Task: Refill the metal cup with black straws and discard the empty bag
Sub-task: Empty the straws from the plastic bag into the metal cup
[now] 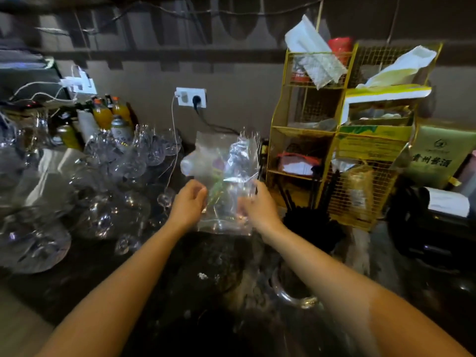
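A crumpled clear plastic bag [226, 173] with a faint coloured print hangs upright over the dark counter; no straws show inside it. My left hand [189, 202] pinches its left edge and my right hand [257, 204] grips its right side. Just right of my right hand, a dense bunch of black straws [309, 220] stands upright beside the yellow rack. The metal cup under them is too dark to make out.
Many clear glasses [123, 171] crowd the counter at left, with orange-drink bottles [103, 115] behind. A yellow wire rack [342, 140] holding papers and packets stands at right. A wall socket [192, 97] with cables is behind the bag. A glass mug rim [291, 297] sits lower right.
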`<state>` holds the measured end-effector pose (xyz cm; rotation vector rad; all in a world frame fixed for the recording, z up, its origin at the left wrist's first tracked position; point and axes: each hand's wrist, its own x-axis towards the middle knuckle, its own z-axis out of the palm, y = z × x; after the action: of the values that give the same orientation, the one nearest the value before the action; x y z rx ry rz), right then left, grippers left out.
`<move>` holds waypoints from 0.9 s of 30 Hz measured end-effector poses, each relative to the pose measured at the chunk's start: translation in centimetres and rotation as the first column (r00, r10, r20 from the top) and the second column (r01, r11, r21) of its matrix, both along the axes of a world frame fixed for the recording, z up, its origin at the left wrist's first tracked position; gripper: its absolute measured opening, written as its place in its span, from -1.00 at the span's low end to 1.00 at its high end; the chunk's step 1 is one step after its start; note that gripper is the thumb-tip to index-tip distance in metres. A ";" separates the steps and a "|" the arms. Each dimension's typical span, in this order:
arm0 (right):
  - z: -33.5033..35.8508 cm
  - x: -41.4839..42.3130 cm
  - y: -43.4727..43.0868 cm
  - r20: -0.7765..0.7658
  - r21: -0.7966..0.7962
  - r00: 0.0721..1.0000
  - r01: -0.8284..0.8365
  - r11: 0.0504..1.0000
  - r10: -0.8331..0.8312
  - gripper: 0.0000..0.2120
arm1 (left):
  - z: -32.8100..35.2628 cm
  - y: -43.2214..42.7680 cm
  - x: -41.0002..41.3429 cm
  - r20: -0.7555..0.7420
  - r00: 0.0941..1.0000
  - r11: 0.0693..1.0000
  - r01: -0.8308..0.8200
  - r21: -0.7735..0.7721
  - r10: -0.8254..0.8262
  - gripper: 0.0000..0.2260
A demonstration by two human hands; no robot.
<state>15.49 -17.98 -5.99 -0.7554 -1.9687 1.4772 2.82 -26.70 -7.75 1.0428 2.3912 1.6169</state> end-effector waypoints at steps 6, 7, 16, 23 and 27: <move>-9.2 0.9 -1.3 0.299 0.205 0.953 -0.007 0.979 -0.056 -0.38 | -8.6 -1.3 1.4 0.023 0.998 0.962 -0.045 -0.271 0.053 -0.87; -10.4 1.2 -1.2 0.352 0.236 0.934 -0.030 0.971 -0.057 -0.38 | -9.9 -1.6 1.8 0.033 0.998 0.947 -0.043 -0.319 0.057 -0.87; -18.1 2.9 -1.3 0.773 0.400 0.628 -0.374 0.837 -0.089 -0.52 | -16.9 -2.6 4.1 -0.300 0.944 0.704 -0.122 -0.699 -0.135 -0.47; -18.9 3.4 -1.5 0.746 0.616 0.615 -0.494 0.613 -0.253 -0.40 | -18.3 -2.3 2.4 -0.345 0.830 0.572 -0.038 -0.820 -0.439 -0.49; -19.1 4.1 -0.6 0.847 0.471 0.519 -0.629 0.618 -0.118 -0.36 | -18.6 -2.1 2.3 -0.274 0.839 0.518 0.012 -0.855 -0.470 -0.54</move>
<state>19.57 -18.61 -25.05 -0.7975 -3.2427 0.1494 5.13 -28.81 -26.32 1.5237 2.5738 -0.0394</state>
